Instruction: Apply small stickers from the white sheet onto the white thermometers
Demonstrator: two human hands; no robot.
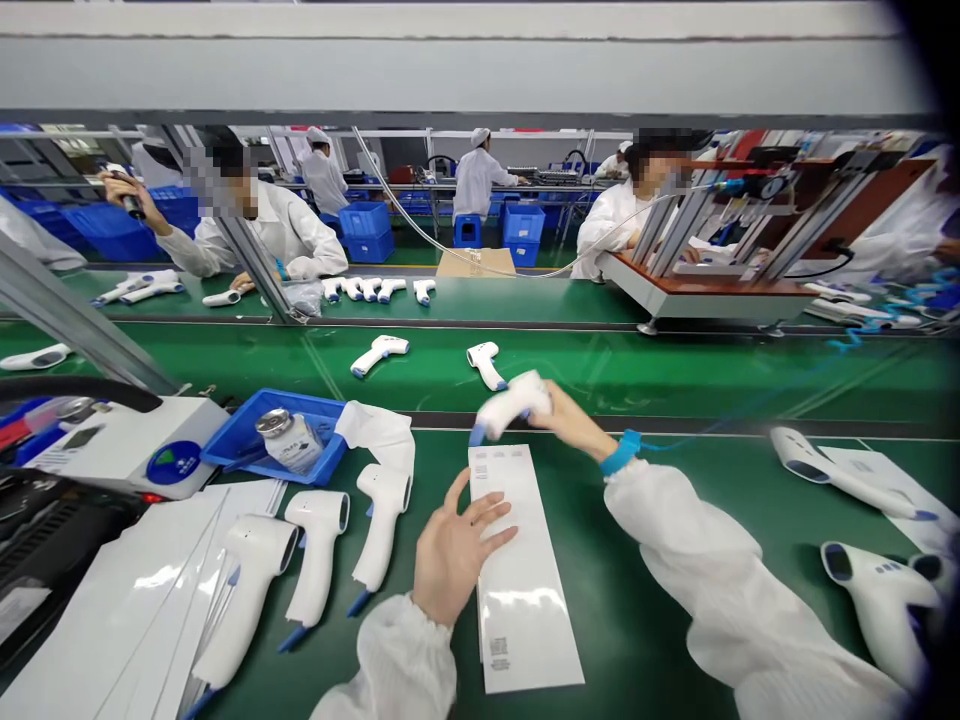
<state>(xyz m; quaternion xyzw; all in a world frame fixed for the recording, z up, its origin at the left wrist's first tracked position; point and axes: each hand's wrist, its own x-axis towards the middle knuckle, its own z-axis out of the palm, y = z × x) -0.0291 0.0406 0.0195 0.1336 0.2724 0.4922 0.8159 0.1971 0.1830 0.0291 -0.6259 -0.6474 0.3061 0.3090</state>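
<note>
A right hand (574, 422) clamps a white thermometer (513, 404) just beyond the end of a glossy white sheet (531, 610), as an open left hand (452, 560), fingers spread, rests on the sheet atop a green bench (630, 640).

We record a grey overhead panel (450, 75), blue plastic crates (365, 232) stacked on a green floor (420, 255), and a steel-framed far desk (517, 185) under even light.

White infrared thermometer (514, 405), blue-tipped, held tilted, glossy white sheet (525, 610) lying flat
</note>
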